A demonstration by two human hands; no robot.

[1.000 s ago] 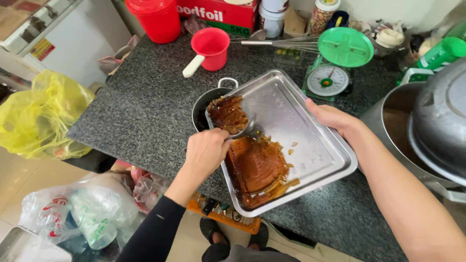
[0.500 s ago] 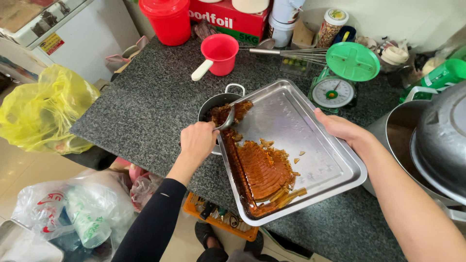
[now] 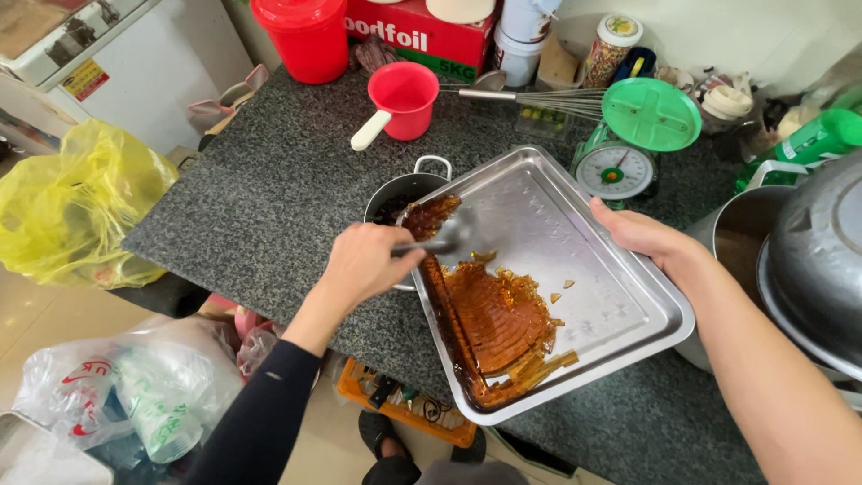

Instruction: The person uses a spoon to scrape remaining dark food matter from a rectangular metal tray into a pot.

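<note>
Steel tray (image 3: 575,269) tilted over small pot (image 3: 404,193) on surface; stiff, light, slick w/ sticky brown syrup (image 3: 494,314), best held by rim. Right hand (image 3: 642,235) grips far rim; left hand (image 3: 364,262) closed on spoon (image 3: 449,238). Vs 0.5 s ago: spoon lower, mid-tray.

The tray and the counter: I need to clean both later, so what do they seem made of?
The tray looks like stainless steel, brushed and shiny, since it reflects light. The counter seems polished granite or similar stone, going by its dark speckled grain.
</note>
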